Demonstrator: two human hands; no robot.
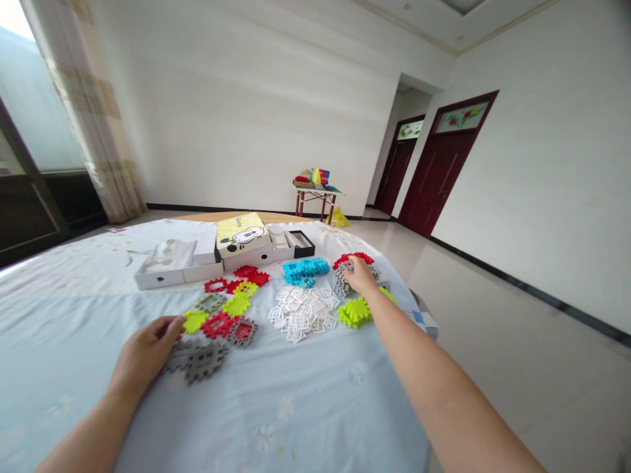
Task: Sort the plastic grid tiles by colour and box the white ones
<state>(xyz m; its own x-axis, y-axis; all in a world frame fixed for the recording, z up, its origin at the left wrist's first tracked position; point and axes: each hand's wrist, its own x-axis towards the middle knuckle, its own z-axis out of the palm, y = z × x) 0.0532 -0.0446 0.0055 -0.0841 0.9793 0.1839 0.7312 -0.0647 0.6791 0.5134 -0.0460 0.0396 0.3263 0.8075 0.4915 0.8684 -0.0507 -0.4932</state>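
Flat plastic interlocking tiles lie in heaps on a pale blue bedsheet [296, 407]. My left hand [148, 351] rests at the near left, fingers curled on the edge of a joined patch of grey tiles [204, 360], beside a yellow-green tile [194, 320] and red tiles [217, 324]. My right hand [359, 274] reaches far across, fingers bent down onto a heap of grey tiles [344, 281] in front of red ones [353, 258]. Between lie a white heap [302, 310], a blue heap [305, 270] and a yellow-green stack [355, 311].
Open white boxes [170, 263] and a yellow cartoon-printed box lid [242, 234] stand at the back of the bed. The bed's right edge drops to a tiled floor [493, 315]. A small red-legged table [315, 194] with clutter stands by the far wall, with dark red doors [444, 167] to its right.
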